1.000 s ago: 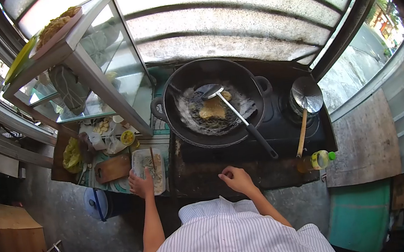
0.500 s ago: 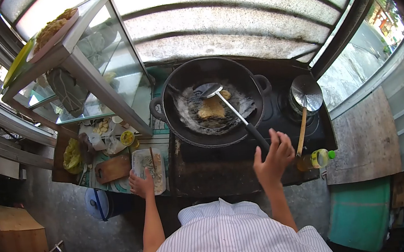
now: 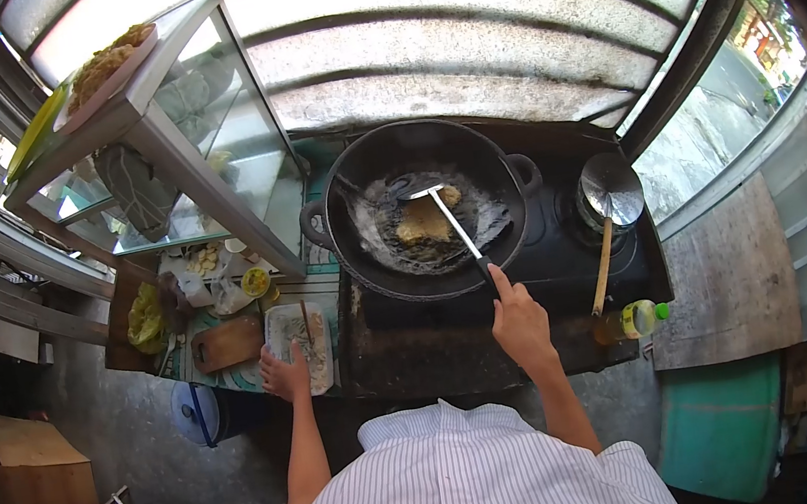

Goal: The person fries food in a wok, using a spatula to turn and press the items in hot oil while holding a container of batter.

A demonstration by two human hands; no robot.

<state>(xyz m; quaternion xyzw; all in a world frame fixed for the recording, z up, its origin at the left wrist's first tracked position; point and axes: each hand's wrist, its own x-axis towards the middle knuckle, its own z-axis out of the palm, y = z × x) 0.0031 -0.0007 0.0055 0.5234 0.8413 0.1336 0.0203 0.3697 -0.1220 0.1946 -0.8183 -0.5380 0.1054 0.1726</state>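
My right hand [image 3: 521,321] is closed round the black handle of a metal spatula [image 3: 455,222], index finger laid along it. The spatula's blade dips into the foamy oil of a large black wok [image 3: 365,269], beside a golden fried piece [image 3: 423,219]. A smaller fried lump [image 3: 451,194] floats just behind it. At the counter's front, my left hand [image 3: 285,374] rests with fingers spread on the near left edge of a white plastic tub [image 3: 321,378]. Pale batter and a thin brown stick [image 3: 306,316] are in the tub.
Left of the tub lies a wooden cutting board [image 3: 226,344], with a small yellow-filled cup [image 3: 255,281] behind it. A glass cabinet [image 3: 156,121] rises at the left. On the right are a wooden-handled strainer [image 3: 612,191] and a green-capped bottle [image 3: 638,319].
My right hand has gone from open beside the spatula's handle to gripping it. The spatula's blade has shifted slightly in the oil. My left hand stays at the tub.
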